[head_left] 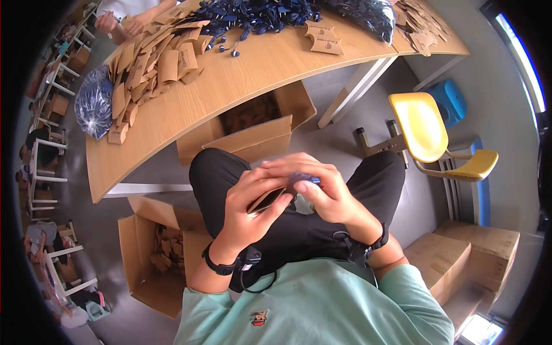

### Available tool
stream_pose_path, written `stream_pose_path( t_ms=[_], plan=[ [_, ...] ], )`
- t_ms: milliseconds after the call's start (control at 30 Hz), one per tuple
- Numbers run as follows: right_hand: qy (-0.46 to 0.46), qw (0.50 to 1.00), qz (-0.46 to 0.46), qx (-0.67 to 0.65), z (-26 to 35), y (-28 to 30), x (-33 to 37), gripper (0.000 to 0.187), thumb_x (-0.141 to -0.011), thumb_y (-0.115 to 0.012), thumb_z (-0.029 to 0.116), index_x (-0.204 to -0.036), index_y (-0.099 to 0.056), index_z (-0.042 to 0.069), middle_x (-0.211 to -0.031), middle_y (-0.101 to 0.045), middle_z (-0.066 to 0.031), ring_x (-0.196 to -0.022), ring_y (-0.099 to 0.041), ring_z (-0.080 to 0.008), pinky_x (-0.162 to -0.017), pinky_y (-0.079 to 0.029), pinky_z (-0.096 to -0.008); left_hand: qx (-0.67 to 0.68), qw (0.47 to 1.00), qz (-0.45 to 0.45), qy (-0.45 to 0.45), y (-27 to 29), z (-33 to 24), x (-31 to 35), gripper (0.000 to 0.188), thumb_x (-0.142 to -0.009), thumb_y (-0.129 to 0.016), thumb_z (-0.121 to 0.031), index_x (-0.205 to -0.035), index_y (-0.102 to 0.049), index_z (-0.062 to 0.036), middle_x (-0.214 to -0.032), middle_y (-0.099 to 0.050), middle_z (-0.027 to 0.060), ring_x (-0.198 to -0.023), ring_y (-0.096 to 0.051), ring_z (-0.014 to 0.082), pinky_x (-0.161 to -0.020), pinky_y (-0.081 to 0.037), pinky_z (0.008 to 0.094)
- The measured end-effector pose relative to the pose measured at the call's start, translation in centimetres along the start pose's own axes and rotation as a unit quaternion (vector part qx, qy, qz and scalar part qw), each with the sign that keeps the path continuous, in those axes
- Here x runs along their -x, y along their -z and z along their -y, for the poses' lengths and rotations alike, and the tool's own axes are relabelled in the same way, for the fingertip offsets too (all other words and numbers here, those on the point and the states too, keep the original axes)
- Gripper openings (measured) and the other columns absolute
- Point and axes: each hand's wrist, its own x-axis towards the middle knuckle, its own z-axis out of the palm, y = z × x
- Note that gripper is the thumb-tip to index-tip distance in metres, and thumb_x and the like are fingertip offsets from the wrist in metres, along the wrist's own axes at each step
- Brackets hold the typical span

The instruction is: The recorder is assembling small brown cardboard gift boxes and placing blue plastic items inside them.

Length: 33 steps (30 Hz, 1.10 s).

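Over my lap, my left hand [244, 201] is closed around a brown cardboard pillow box [267, 201], its near end gaping. My right hand [333, 198] grips a dark blue bundle [297, 180] between thumb and fingers, right at the box's side. The bundle looks like a coiled earphone cord, but the fingers cover much of it. Whether part of it is inside the box I cannot tell. On the table ahead lies a heap of similar dark blue corded pieces [253, 17], a few loose near its front. Many more brown pillow boxes [169, 66] are piled left of that heap.
The curved wooden table [253, 69] spans the far side, with two pillow boxes [325, 41] near its edge. Clear bags of blue pieces [94, 103] sit on it. Open cartons [135, 259] stand below. A yellow chair [420, 126] is at right. Another person's hands [135, 23] are far left.
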Motion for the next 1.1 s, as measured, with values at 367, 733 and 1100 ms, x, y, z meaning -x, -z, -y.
stream_pose_path(
  t_ms=[367, 733, 1100],
  plan=[
    [-0.119, 0.921, -0.14, -0.342, 4.4, 0.9, -0.3, 0.045, -0.103, -0.045, 0.04, -0.097, -0.059, -0.002, -0.106, -0.066, -0.0241, -0.099, -0.065, -0.0315, -0.092, -0.05, -0.0434, 0.074, 0.995, 0.004, 0.065, -1.5, 2.6, 1.1, 0.027, -0.09, -0.055, 0.009, -0.115, -0.058, -0.0017, -0.102, -0.059, 0.0092, -0.087, -0.06, 0.0162, -0.08, -0.047, 0.0241],
    [-0.16, 0.903, -0.162, -0.365, 4.7, -0.2, -0.6, 0.041, -0.104, -0.047, 0.036, -0.109, -0.058, -0.003, -0.115, -0.065, -0.021, -0.101, -0.068, -0.0265, -0.084, -0.057, -0.0366, 0.186, 0.974, 0.074, 0.102, -2.9, 1.3, 1.0, 0.042, -0.087, -0.066, -0.001, -0.127, -0.052, 0.001, -0.105, -0.066, 0.0094, -0.088, -0.063, 0.0152, -0.079, -0.051, 0.0286],
    [-0.183, 0.919, -0.172, -0.304, 4.5, 0.1, -1.0, 0.041, -0.104, -0.045, 0.038, -0.11, -0.057, 0.0, -0.107, -0.068, -0.0202, -0.091, -0.07, -0.0261, -0.066, -0.053, -0.0331, 0.269, 0.954, 0.051, 0.121, -3.0, 2.0, 2.1, 0.031, -0.099, -0.056, -0.017, -0.121, -0.055, 0.0036, -0.105, -0.065, 0.0109, -0.087, -0.061, 0.0131, -0.077, -0.05, 0.0257]
  ],
)
